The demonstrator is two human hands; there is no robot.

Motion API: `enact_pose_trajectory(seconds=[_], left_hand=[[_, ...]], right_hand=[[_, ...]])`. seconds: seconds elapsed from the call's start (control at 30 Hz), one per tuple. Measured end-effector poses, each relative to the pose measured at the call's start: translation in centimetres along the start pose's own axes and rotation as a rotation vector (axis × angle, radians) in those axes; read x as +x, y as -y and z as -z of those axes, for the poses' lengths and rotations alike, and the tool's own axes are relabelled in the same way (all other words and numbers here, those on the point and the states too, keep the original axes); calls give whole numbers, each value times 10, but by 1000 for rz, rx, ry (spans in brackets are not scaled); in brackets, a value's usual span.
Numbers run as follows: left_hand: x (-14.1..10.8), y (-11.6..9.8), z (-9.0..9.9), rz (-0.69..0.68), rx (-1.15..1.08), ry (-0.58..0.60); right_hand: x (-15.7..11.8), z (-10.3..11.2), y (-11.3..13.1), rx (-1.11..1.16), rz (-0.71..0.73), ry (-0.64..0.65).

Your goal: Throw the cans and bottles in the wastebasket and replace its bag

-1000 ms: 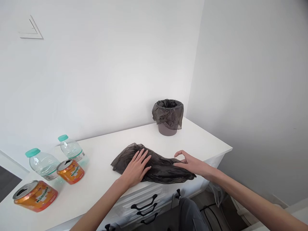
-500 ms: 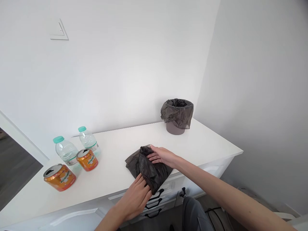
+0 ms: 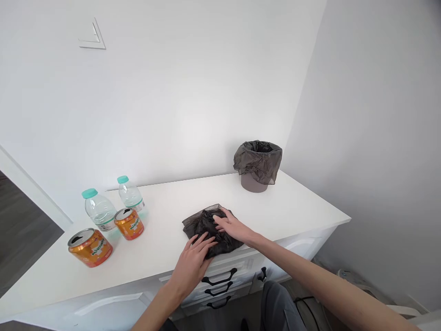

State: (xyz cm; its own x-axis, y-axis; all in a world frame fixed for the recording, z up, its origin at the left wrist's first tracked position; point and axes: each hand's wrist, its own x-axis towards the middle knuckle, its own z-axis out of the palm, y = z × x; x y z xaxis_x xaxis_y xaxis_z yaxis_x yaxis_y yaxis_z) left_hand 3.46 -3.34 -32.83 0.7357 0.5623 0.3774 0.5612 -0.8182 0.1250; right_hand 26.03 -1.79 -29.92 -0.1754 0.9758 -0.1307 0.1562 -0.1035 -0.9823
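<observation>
A crumpled black plastic bag (image 3: 223, 243) lies bunched at the front edge of the white countertop (image 3: 165, 230). My left hand (image 3: 195, 259) rests on the bag's left front part, fingers spread. From the right, my right hand (image 3: 232, 226) touches the top of the bag with its fingers apart. Neither hand is closed round the plastic. The bag's underside is hidden.
Two orange cans (image 3: 90, 247) (image 3: 129, 224) and two clear bottles with teal caps (image 3: 99, 209) (image 3: 130, 193) stand on the left. A small bin (image 3: 254, 181) lined with a dark bag stands at the back right. Drawer handles (image 3: 219, 277) project below the counter.
The bag has been folded back and pressed flatter onto the counter, and no longer hangs far over the edge. My left hand has moved up onto it. The view has shifted slightly.
</observation>
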Motion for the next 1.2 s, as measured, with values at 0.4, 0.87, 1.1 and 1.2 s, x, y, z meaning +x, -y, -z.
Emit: enact_pose_trajectory(seconds=[0.4, 0.87, 1.1, 1.2], left_hand=[[8, 13, 20, 517, -183, -221], [20, 48, -14, -35, 190, 43], [18, 51, -18, -4, 137, 81], [20, 51, -19, 13, 115, 99]], right_hand=[[-21, 21, -6, -856, 233, -215], [-5, -30, -48, -1008, 470, -183], [-5, -34, -61, -949, 437, -223], [-4, -35, -63, -961, 429, -214]])
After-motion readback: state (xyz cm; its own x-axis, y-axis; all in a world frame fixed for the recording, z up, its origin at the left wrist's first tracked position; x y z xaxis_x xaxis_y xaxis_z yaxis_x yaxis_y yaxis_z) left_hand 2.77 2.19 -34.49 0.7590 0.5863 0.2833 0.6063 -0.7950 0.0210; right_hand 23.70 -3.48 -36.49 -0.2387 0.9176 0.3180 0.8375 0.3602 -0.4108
